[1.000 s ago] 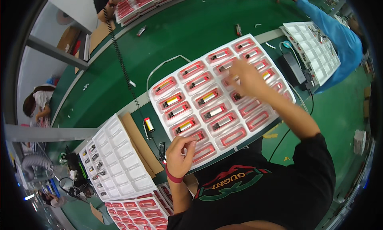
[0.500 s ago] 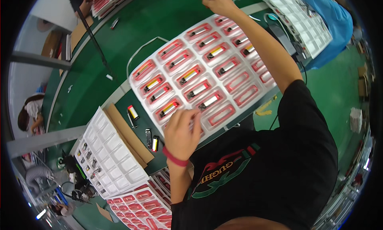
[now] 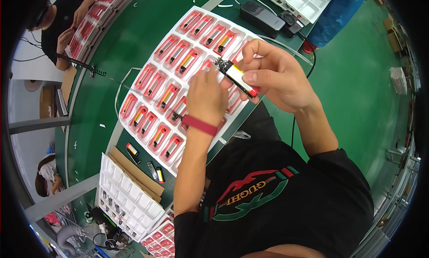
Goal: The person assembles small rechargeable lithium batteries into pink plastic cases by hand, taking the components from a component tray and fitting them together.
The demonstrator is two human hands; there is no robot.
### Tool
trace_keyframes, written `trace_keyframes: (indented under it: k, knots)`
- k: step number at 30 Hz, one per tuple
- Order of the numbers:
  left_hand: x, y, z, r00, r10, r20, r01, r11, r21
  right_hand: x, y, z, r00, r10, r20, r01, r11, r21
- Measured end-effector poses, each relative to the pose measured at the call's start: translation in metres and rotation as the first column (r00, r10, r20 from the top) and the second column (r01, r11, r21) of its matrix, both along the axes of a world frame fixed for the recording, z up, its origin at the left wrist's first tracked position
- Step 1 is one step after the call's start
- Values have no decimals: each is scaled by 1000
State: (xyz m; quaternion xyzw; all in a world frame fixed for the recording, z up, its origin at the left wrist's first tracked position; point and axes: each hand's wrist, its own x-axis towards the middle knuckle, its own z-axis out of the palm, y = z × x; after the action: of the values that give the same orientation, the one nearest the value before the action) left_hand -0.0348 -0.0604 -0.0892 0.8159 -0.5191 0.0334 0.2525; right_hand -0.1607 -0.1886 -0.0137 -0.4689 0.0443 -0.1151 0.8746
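Over the right part of a white molded tray (image 3: pixel 190 40), my right hand (image 3: pixel 279 74) pinches a slim battery assembly between thumb and fingers. The battery assembly (image 3: pixel 239 74) has a white and yellow label, a black frame, a red end and a small dark metallic part at its other end. Close beside that metallic end is my left hand (image 3: pixel 205 97), back upward, with a red wristband; its fingers are blurred, and whether they touch the part is unclear. The tray's pockets hold pink-red shells, many with similar battery assemblies such as this one (image 3: pixel 167 97).
Left of the tray lie a loose battery (image 3: pixel 131 149) and another battery (image 3: pixel 160 175). A cardboard strip (image 3: pixel 136 173) and a white tray (image 3: pixel 127 179) with small parts stand near them. A black box-shaped device (image 3: pixel 261 19) sits at the back right. A co-worker (image 3: pixel 67 16) handles stacked trays at the far left.
My right hand has come back from the far side of the table and now holds a battery assembly near me. My left hand has moved up over the tray toward it. The view has turned.
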Motion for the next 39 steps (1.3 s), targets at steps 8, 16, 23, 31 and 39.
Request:
trace_keyframes:
  k: [8, 16, 23, 31, 39]
  knots:
    - [-15, 78, 78, 106, -564, -819, -612, 612, -501, -8, 20, 10, 990, 121, -77, -123, 992, -27]
    - [-23, 94, 103, 981, -104, -166, 72, 979, -192, -10, 38, 3, 969, 127, -211, -179, 951, -253]
    - [-17, 94, 109, 978, -211, -3, 209, 972, -103, -13, 52, -1, 982, 55, -183, -118, 929, -351]
    - [-16, 95, 123, 927, -289, 238, 260, 954, 146, -10, 49, 2, 963, 114, -244, -194, 923, -333]
    - [-7, 96, 116, 933, -361, -10, 361, 932, 27, -10, 43, -2, 938, 204, -279, -261, 947, -186]
